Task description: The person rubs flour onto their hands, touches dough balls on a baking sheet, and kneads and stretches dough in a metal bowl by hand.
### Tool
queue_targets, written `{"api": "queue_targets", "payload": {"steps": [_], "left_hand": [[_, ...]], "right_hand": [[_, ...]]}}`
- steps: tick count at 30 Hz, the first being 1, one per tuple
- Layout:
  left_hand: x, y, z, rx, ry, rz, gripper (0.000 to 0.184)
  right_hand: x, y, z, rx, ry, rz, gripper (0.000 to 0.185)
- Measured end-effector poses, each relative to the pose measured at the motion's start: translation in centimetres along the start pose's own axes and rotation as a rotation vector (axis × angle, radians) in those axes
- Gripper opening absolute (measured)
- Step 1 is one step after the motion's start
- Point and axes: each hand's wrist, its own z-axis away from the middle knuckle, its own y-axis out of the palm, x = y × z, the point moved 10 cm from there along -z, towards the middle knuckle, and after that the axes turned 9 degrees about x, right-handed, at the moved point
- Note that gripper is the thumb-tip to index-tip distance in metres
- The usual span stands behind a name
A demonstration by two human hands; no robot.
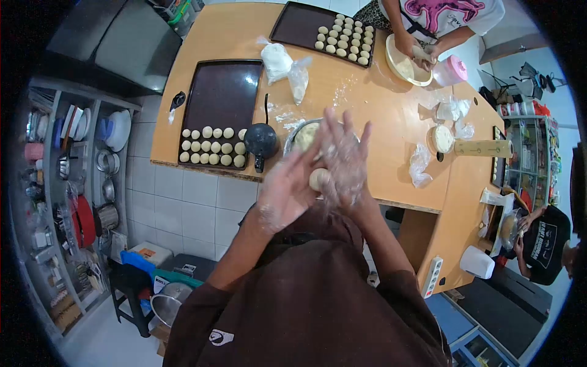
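Both of my hands are raised over the table's front edge, dusted with white flour. My left hand (284,189) is tilted beside a round dough ball (318,180), its fingers stretched toward the other hand. My right hand (345,162) has its fingers spread and is smeared by motion; its palm side touches or nearly touches the ball. Partly hidden behind the hands is a metal bowl (290,142) with dough (306,136) in it. Left of the bowl stands a dark round device (261,140). A dark tray (222,92) holds rows of dough balls (216,147) along its near end.
A second tray (295,24) with dough balls lies at the back. Flour bags (277,62) stand mid-table. Across the table a person's hands (422,52) work over a yellow bowl (391,61). Another person (543,241) is at far right. A rolling pin (483,148) lies right.
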Motion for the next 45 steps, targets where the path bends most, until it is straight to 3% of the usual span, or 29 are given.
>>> {"api": "queue_targets", "payload": {"steps": [1,4,6,10,13,15,18,20,21,22,24,26,28,31,32,33,35,36,37,38,39,40,42,45], "left_hand": [[-1.7,0.2,-0.3,-0.114,0.129,-0.01,0.068],[-1.0,-1.2,-1.3,-0.221,0.109,-0.078,0.059],[2.0,-5.5,-1.4,-0.184,0.048,-0.189,0.057],[0.3,-2.1,1.4,-0.173,0.083,-0.137,0.06],[-3.1,-0.7,-0.1,-0.027,0.276,0.06,0.06],[-0.3,-5.0,-1.8,0.082,0.231,-0.351,0.068],[5.1,-12.0,-1.8,-0.094,0.333,0.447,0.073],[0.0,-1.4,-0.4,-0.003,0.086,-0.34,0.073],[-0.7,-1.5,0.1,-0.121,0.05,-0.145,0.075],[-1.8,-1.4,-0.2,-0.093,0.131,-0.121,0.075],[-4.0,-1.0,-0.6,-0.039,0.306,-0.082,0.075],[-1.9,-3.0,-1.4,0.061,0.32,-0.105,0.075],[1.6,-6.6,-2.3,0.157,0.329,-0.126,0.076],[-1.4,-0.5,0.3,0.004,0.146,-0.269,0.078],[-1.9,-1.0,0.2,-0.113,0.086,-0.156,0.079],[-3.0,-0.8,-0.1,-0.076,0.167,-0.134,0.076],[-4.6,-0.9,-0.1,-0.007,0.324,-0.088,0.071],[-2.8,-2.5,-0.6,-0.004,0.256,-0.391,0.072],[0.0,-5.5,-1.4,-0.002,0.183,-0.692,0.073],[0.8,-6.5,-1.4,-0.049,0.135,-0.714,0.073],[1.5,-7.4,-1.3,-0.095,0.087,-0.735,0.073],[0.8,-6.2,-0.5,-0.183,0.071,-0.475,0.07],[0.5,-4.5,1.4,-0.339,0.045,0.048,0.065],[-4.2,-2.5,0.7,-0.132,0.299,-0.143,0.071]], "right_hand": [[0.1,4.0,2.6,0.127,-0.108,0.226,0.074],[8.6,4.8,3.9,0.163,-0.439,0.038,0.072],[6.9,4.8,2.1,0.172,-0.27,0.125,0.071],[0.2,1.6,-1.0,0.001,0.015,-0.004,0.066],[4.4,5.0,3.2,0.16,-0.242,-0.016,0.063],[7.2,4.9,2.9,0.127,-0.35,-0.014,0.063],[6.8,2.0,-1.6,-0.003,-0.203,0.046,0.065],[2.3,2.4,-2.4,0.05,-0.007,0.148,0.067],[0.9,3.1,-2.0,0.091,0.045,0.232,0.068],[0.2,5.6,-0.3,0.154,0.001,0.378,0.068],[2.8,7.2,1.1,0.178,-0.174,0.343,0.066],[9.0,5.4,1.9,0.106,-0.401,-0.024,0.064],[8.6,4.0,0.9,0.148,-0.338,0.014,0.064],[3.5,3.3,-0.2,0.151,-0.191,0.108,0.063],[2.0,3.1,-0.6,0.152,-0.147,0.145,0.063],[1.1,3.2,-1.0,0.154,-0.11,0.182,0.063],[5.5,4.8,1.3,0.196,-0.302,0.05,0.066],[7.6,5.6,2.2,0.219,-0.394,-0.018,0.068],[8.0,4.8,1.4,0.102,-0.381,0.08,0.067],[8.5,3.9,0.3,-0.017,-0.366,0.175,0.067],[7.4,3.4,-0.9,-0.059,-0.308,0.195,0.066],[6.3,2.9,-2.1,-0.1,-0.249,0.213,0.066],[2.3,3.6,-4.0,0.057,-0.086,0.188,0.064],[2.1,8.6,-1.7,0.571,0.002,0.441,0.063]]}}
